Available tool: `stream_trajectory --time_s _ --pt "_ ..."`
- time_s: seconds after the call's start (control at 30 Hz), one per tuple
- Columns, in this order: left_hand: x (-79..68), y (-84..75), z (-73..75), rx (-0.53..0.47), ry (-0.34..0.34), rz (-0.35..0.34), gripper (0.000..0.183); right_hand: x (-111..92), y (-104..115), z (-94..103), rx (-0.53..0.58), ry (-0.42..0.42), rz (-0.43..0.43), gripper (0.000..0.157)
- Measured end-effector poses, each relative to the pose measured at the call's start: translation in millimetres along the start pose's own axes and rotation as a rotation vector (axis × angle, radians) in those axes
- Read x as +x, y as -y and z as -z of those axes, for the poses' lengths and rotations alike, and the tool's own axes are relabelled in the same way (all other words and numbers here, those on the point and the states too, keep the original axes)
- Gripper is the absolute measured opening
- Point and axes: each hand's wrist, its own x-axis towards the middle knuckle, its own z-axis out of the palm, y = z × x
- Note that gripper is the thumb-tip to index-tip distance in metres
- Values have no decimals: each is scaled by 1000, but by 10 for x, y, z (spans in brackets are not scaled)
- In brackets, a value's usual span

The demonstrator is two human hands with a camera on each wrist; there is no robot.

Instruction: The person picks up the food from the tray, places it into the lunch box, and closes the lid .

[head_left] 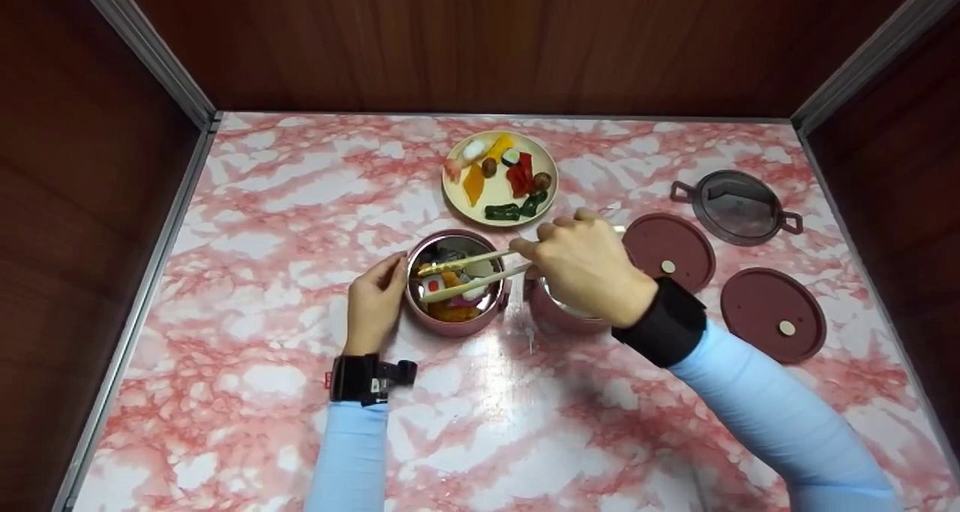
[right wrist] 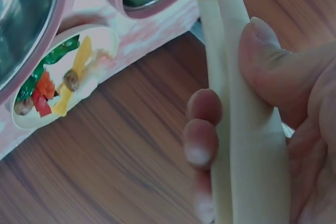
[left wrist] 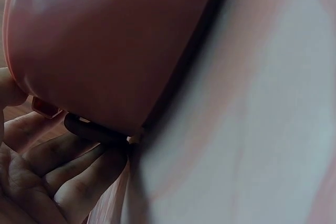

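My left hand holds the near-left side of a small pink pot, its thumb at the rim and fingers at the side handle. Toy food lies inside that pot, including a sushi-like piece and a brown-orange piece. From the right, my right hand grips long cream tongs, with the tips spread apart inside the pot, over the food. Whether they touch a piece I cannot tell. Beneath the right hand stands a second pink pot, partly hidden by it.
Behind the pots sits a cream plate of toy vegetables and other food. On the right lie two dark-red lids and a glassy lid or pan with two side handles. Wooden panels enclose the marbled table.
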Motion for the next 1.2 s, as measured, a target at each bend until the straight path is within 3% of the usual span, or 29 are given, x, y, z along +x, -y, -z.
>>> stream_trajectory --time_s 0.2,0.4,0.63,0.9,1.2 --pt "4 -24 -23 0 -1 -14 33 65 -35 -81 11 -60 55 10" --pt "10 -53 -40 10 -4 -30 32 41 -88 -29 17 -6 35 27" --pt "11 -57 -43 -1 1 -13 31 -28 -175 33 69 14 -12 33" --pt "-3 -39 -20 11 3 -2 33 -323 -404 126 205 -157 -214 39" --pt "-18 -11 5 16 -2 -7 34 -857 -576 65 325 -215 -567 40"
